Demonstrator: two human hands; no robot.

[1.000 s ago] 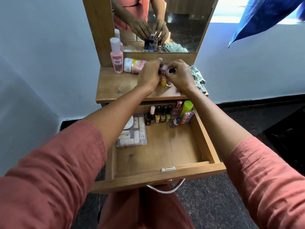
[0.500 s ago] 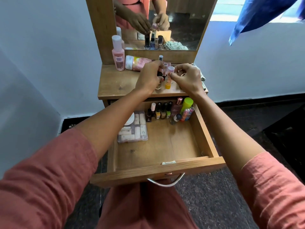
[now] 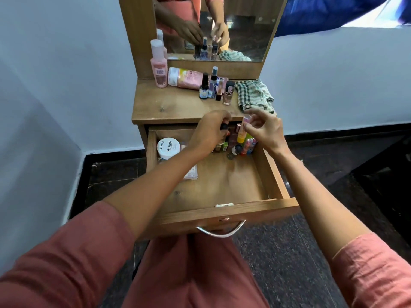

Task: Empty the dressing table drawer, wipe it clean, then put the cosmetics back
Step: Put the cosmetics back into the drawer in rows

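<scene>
A wooden dressing table (image 3: pixel 173 105) with an upright mirror (image 3: pixel 249 30) stands against a pale wall. Its single wooden drawer (image 3: pixel 273 174) is pulled well out, with a curved metal handle (image 3: pixel 222 233) on the front. On the tabletop, at the right, lies a crumpled green-and-white checked cloth (image 3: pixel 253 94). At the back left stands a tall pink bottle with a white cap (image 3: pixel 159 67), and just beside it a pink squeeze tube (image 3: pixel 186 78) lies on its side. A cluster of small upright nail-polish and spray bottles (image 3: pixel 214 87) stands between the tube and the cloth. In the drawer's back left corner sits a round white jar printed "NAIL POLISH" (image 3: pixel 168 147), and a flat clear plastic box (image 3: pixel 192 174) lies partly hidden under the left forearm. Both hands are over the drawer's back edge. The left hand (image 3: pixel 209 132) curls around a small dark-capped bottle (image 3: pixel 224 126). The right hand (image 3: pixel 264 130) pinches a slim yellow tube with a pink cap (image 3: pixel 244 125) in its fingertips. Below them, a row of little coloured bottles (image 3: pixel 242 147) fills the drawer's back right.
</scene>
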